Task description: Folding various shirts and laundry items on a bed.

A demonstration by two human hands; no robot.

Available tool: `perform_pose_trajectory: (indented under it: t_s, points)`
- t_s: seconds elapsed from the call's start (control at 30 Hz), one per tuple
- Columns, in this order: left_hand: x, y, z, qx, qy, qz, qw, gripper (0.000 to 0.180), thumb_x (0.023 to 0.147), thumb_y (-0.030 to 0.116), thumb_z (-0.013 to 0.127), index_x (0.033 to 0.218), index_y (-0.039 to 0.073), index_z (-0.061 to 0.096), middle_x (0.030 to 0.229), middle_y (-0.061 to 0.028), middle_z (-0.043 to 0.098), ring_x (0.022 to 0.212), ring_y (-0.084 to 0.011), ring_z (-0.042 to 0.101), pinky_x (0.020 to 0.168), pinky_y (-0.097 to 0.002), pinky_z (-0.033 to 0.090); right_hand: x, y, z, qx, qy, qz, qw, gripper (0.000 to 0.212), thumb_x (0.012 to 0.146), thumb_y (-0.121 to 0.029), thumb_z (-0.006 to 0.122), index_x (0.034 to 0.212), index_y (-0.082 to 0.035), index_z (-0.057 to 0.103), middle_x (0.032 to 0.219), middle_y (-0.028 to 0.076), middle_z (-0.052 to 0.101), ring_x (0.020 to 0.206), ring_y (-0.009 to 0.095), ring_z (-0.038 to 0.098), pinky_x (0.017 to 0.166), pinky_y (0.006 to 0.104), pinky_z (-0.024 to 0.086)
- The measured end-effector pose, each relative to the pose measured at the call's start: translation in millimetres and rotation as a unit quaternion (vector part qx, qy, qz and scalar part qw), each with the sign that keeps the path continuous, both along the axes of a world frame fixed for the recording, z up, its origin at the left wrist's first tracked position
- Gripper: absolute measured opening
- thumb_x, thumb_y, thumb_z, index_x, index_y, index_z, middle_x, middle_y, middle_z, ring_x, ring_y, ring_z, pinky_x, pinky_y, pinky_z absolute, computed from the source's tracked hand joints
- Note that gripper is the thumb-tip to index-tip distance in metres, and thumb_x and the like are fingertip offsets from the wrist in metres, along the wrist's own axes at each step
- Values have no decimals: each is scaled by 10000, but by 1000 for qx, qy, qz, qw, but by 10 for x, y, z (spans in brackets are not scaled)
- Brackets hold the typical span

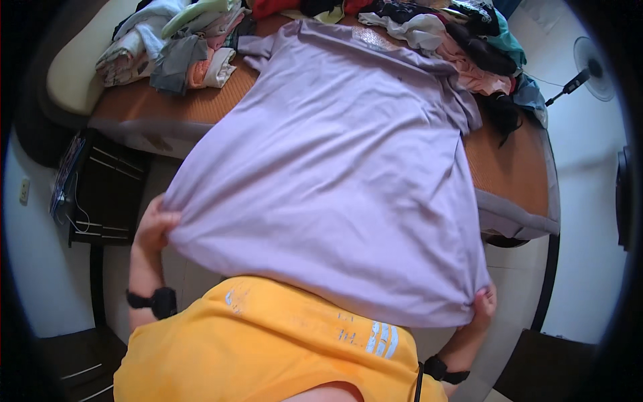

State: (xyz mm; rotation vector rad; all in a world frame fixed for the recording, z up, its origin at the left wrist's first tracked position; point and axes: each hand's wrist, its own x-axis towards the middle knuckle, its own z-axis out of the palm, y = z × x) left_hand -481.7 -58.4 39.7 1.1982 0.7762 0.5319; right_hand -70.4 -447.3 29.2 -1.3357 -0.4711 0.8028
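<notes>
A large lavender T-shirt [321, 161] is spread out in front of me, its collar and sleeves lying on the bed and its hem pulled toward my body. My left hand [157, 222] grips the left side near the hem, fingers closed on the cloth. At the opposite corner of the hem, my right hand [485, 305] is closed on the fabric, partly hidden by it. Between the two hands the cloth hangs past the bed's front edge, with soft wrinkles running across it.
The bed [509, 171] has an orange-brown top. Folded clothes [177, 57] are stacked at its far left, and a loose heap of clothes [462, 50] lies at the far right. A fan [593, 69] stands beyond it. A dark cabinet [110, 184] is beside the bed at left.
</notes>
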Motion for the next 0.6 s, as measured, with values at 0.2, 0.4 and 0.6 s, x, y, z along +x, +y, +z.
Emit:
perform_pose_trajectory:
  t_s: [0.2, 0.4, 0.6]
  points:
    - [-106, -49, -120, 179, 513, -436, 718, 395, 756, 378, 655, 855, 0, 602, 779, -138, 622, 665, -238, 587, 619, -323, 461, 263, 26, -351, -379, -80, 239, 890, 177, 843, -154, 549, 870, 15, 595, 664, 42, 576, 659, 105, 555, 615, 246, 453]
    - [1329, 375, 417, 500, 304, -303, 752, 203, 773, 165, 628, 911, 21, 593, 811, -148, 598, 745, -286, 586, 674, -353, 465, 1234, 1050, -328, -241, -321, -50, 914, 412, 818, -194, 602, 1164, 12, 517, 989, 124, 592, 881, 155, 548, 795, 264, 437]
    - [3322, 1100, 579, 480, 158, -275, 818, 305, 861, 249, 568, 1052, 11, 555, 911, -99, 586, 571, -105, 543, 520, -267, 447, 2299, 1943, -458, -392, -487, -159, 764, 620, 763, -406, 625, 1230, -29, 469, 1126, 224, 516, 1062, 332, 505, 900, 386, 410]
